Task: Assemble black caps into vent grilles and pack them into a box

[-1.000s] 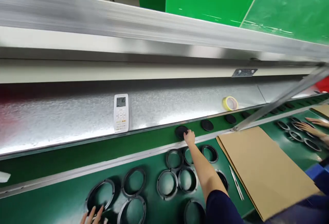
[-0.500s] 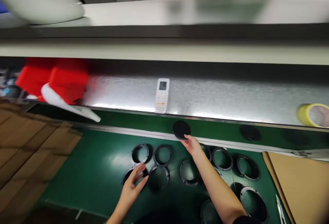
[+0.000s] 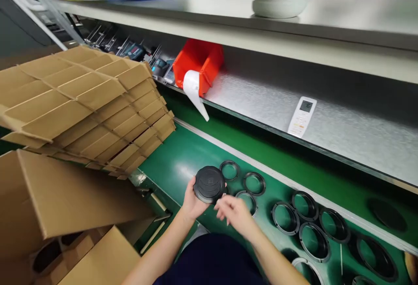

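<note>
- Our left hand (image 3: pixel 194 201) holds a black, round plastic disc (image 3: pixel 209 184), fingers around its rim.
- Our right hand (image 3: pixel 237 213) bends its fingers beside it; pinching, we cannot tell.

black disc (image 3: pixel 209 184), green tabletop (image 3: pixel 168 158), red bin (image 3: pixel 214 69), brown cardboard dividers (image 3: pixel 93 86)

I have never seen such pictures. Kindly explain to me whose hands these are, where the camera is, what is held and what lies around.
There is no machine: these are one person's bare hands, seen forward and down from a camera worn on the head. The left hand holds a round black disc-like piece. The right hand is close beside it; whether it touches is unclear. On the smooth green work surface lie black open rings. Behind, a white oblong remote control lies on a silvery metal shelf.
</note>
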Demonstrator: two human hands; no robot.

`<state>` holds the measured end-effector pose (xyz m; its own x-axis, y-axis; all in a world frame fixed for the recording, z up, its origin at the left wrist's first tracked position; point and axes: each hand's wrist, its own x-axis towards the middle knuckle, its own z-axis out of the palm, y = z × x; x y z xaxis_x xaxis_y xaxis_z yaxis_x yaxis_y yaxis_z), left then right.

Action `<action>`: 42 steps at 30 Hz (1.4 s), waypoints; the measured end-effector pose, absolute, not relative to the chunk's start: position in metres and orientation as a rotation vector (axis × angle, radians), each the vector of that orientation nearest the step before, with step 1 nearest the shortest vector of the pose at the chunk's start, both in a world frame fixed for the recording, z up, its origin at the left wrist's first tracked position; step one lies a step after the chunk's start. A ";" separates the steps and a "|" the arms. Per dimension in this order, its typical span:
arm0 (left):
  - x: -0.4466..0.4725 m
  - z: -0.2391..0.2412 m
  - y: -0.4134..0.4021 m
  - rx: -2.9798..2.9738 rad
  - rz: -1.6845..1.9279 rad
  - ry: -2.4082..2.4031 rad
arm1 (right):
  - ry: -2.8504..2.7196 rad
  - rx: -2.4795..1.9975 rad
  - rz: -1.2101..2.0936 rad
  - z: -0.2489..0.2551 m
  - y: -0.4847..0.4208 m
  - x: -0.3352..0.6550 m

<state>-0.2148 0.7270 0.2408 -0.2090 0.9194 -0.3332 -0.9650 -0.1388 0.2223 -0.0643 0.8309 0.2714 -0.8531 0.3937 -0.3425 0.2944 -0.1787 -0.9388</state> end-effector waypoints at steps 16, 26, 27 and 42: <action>-0.206 0.256 0.692 -0.139 1.578 0.357 | -2.146 -0.743 1.782 0.277 0.831 -0.087; -0.187 0.226 0.683 -0.551 1.434 0.646 | -2.682 -0.527 1.374 0.219 0.779 -0.052; -0.182 0.221 0.681 -0.556 1.380 0.679 | -2.726 -0.552 1.426 0.211 0.777 -0.049; -0.194 0.123 0.704 -0.537 1.299 1.371 | -3.065 -0.895 0.629 0.111 0.822 -0.108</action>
